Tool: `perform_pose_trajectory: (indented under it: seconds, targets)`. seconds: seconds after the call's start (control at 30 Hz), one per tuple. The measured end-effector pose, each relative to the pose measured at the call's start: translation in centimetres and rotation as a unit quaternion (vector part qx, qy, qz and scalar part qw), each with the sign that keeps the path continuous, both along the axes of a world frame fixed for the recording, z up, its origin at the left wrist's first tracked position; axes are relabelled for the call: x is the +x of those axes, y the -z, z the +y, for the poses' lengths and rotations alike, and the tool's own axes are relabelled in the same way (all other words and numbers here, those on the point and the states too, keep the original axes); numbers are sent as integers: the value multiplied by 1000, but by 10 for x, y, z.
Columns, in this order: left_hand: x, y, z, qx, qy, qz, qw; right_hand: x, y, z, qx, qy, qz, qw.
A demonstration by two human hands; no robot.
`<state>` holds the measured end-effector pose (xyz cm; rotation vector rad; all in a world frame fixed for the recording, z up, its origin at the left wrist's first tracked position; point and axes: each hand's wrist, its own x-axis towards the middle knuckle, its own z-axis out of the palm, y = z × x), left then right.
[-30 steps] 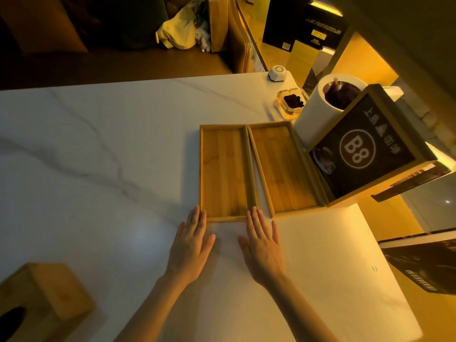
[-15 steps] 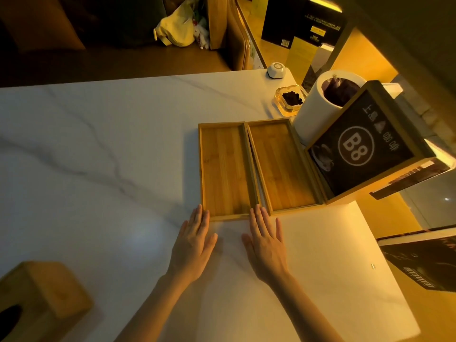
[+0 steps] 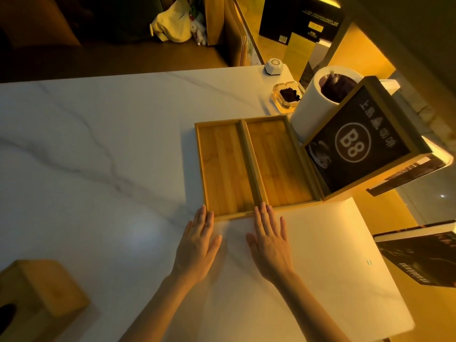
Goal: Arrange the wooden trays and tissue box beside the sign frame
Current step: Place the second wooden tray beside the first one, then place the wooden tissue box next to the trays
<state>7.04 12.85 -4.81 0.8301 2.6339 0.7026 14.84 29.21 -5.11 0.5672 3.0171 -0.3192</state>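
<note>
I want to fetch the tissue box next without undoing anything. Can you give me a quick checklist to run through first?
1. Left tray and right tray side by side, long edges together: ok.
2. Right tray against the sign frame: ok.
3. Near ends flush: not ok, left tray sits slightly nearer.
4. Left hand and right hand free, flat on the table, fingers at the tray ends: ok.
5. Tissue box beside the trays: not ok, it sits at the near left corner.
6. Bare table left of the trays for the box: ok.
</note>
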Motion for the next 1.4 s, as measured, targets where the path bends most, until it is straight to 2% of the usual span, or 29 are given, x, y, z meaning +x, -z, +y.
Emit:
perform_pose_trajectory:
  seconds: [0.77, 0.97, 1.07, 1.13, 1.27, 1.4]
  targets:
    - [-1, 0, -2, -11, 17, 12, 1000, -1, -6, -1, -28, -12, -7, 1000]
    - [-2, -3, -4, -17, 37, -12, 999, -1, -13, -6, -31, 1, -14, 999]
    - [-8, -14, -9, 11, 30, -60, 998, -5, -23, -6, -11, 8, 2, 1000]
    - [-13, -28, -14, 48, 7, -82, 995, -11, -37, -5, -31, 17, 27, 999]
    - [-21, -57, -38, 105, -67, -50, 991, -34, -76, -18, -59, -27, 16, 998]
    - [-20, -93, -76, 137, -93, -11, 986, -63, -112, -56, -61, -102, -7, 993]
